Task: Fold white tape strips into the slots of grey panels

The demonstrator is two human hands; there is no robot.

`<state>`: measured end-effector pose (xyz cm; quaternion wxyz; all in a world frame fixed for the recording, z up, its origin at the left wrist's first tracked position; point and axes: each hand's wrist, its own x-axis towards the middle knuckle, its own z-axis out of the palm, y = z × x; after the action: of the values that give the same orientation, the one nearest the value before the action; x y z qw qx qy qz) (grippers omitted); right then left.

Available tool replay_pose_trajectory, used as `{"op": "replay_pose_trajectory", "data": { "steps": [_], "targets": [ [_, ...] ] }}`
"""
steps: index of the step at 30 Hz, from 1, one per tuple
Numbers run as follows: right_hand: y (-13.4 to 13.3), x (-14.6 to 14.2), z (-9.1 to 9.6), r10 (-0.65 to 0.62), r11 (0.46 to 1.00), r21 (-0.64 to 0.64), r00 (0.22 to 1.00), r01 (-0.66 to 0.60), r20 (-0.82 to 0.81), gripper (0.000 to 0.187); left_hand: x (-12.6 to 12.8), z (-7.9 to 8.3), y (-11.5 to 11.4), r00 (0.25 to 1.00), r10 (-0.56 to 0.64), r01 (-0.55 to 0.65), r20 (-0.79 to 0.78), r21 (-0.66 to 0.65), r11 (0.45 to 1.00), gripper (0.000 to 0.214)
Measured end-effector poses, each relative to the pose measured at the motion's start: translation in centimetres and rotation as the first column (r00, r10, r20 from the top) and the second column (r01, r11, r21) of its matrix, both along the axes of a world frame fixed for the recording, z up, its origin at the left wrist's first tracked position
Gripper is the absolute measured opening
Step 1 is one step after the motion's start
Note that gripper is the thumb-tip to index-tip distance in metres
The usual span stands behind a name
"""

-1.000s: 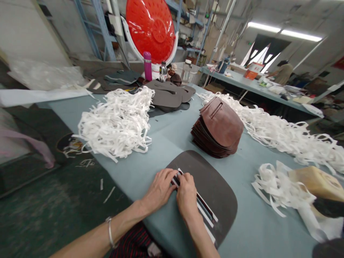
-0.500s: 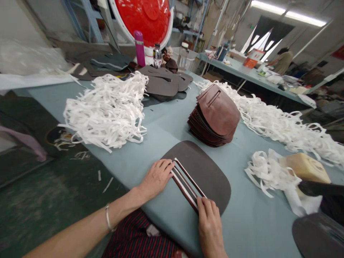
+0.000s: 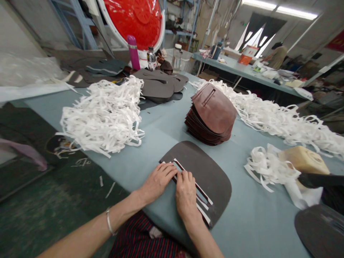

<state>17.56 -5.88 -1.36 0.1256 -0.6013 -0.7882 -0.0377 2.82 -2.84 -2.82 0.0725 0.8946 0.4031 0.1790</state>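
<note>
A dark grey leather-like panel (image 3: 204, 168) with rounded corners lies on the table in front of me. White strips (image 3: 203, 214) and reddish-brown edging run along a long slot near its closer edge. My left hand (image 3: 158, 181) has its fingers bent and held together on the panel's edge at the slot's upper left end. Right beside it, my right hand (image 3: 186, 195) is curled down over the slot and the near edge, fingertips pressed on it. What lies under both sets of fingers is hidden.
Behind the panel stands a stack of brown leather pieces (image 3: 214, 111). Heaps of white strips lie left (image 3: 102, 114) and right (image 3: 279, 120). A yellowish block (image 3: 305, 160) and another dark panel (image 3: 319, 229) sit at right. Bottles (image 3: 151, 59) stand at the back.
My right hand has moved from the slot's lower right end up and left, close to my left hand. The white strip ends at the lower right are now uncovered. My left hand stays nearly in place.
</note>
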Motion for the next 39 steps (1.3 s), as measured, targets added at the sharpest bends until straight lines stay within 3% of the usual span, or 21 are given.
{"op": "replay_pose_trajectory", "data": {
  "steps": [3, 7, 12, 16, 19, 23, 25, 31, 34, 39],
  "targets": [
    [-1.3, 1.1, -0.5, 0.002, 0.999, 0.037, 0.998, -0.004, 0.066, 0.029, 0.1, -0.3, 0.0, 1.000, 0.008, -0.008, -0.004, 0.013, 1.000, 0.039],
    [-5.9, 5.7, -0.6, 0.016, 0.998, 0.054, 0.997, -0.020, 0.078, 0.031, 0.4, -0.5, 0.0, 1.000, 0.009, -0.009, 0.013, 0.022, 1.000, 0.040],
    [-9.8, 10.2, 0.3, 0.026, 1.000, -0.005, 0.994, -0.027, -0.108, 0.026, 0.2, -0.8, 0.1, 1.000, -0.008, 0.008, 0.016, 0.022, 1.000, 0.041],
    [-9.8, 10.9, 0.3, -0.017, 0.999, -0.035, 0.954, 0.007, -0.299, 0.020, 0.3, -0.8, 0.2, 1.000, -0.004, 0.003, 0.011, 0.043, 0.999, 0.041],
    [-9.6, 10.6, -0.1, 0.013, 1.000, -0.005, 0.948, -0.016, -0.317, 0.022, 2.1, -0.3, -1.2, 1.000, -0.008, 0.008, -0.013, 0.041, 0.999, 0.038],
    [-9.9, 10.4, -0.5, 0.070, 0.997, 0.030, 0.962, -0.064, -0.263, 0.024, 5.8, 0.5, -4.8, 0.976, -0.216, 0.216, -0.041, 0.012, 0.976, 0.038],
    [-9.9, 10.5, -0.4, 0.087, 0.996, 0.036, 0.967, -0.080, -0.238, 0.027, 6.4, 0.6, -5.5, 0.966, -0.253, 0.254, -0.060, 0.010, 0.967, 0.041],
    [-9.4, 10.7, 0.0, 0.127, 0.991, 0.066, 0.976, -0.117, -0.175, 0.032, 1.7, 0.6, -1.2, 0.993, -0.025, 0.034, -0.114, 0.075, 0.997, 0.043],
    [-9.3, 10.8, -0.1, 0.131, 0.991, 0.061, 0.978, -0.122, -0.162, 0.032, 0.4, 0.7, 0.2, 0.992, -0.001, 0.011, -0.122, 0.085, 0.996, 0.042],
    [-9.5, 10.6, -0.7, 0.126, 0.990, 0.083, 0.977, -0.113, -0.174, 0.033, 0.5, 0.5, -0.1, 0.996, -0.013, 0.020, -0.085, 0.078, 0.997, 0.039]
  ]
}}
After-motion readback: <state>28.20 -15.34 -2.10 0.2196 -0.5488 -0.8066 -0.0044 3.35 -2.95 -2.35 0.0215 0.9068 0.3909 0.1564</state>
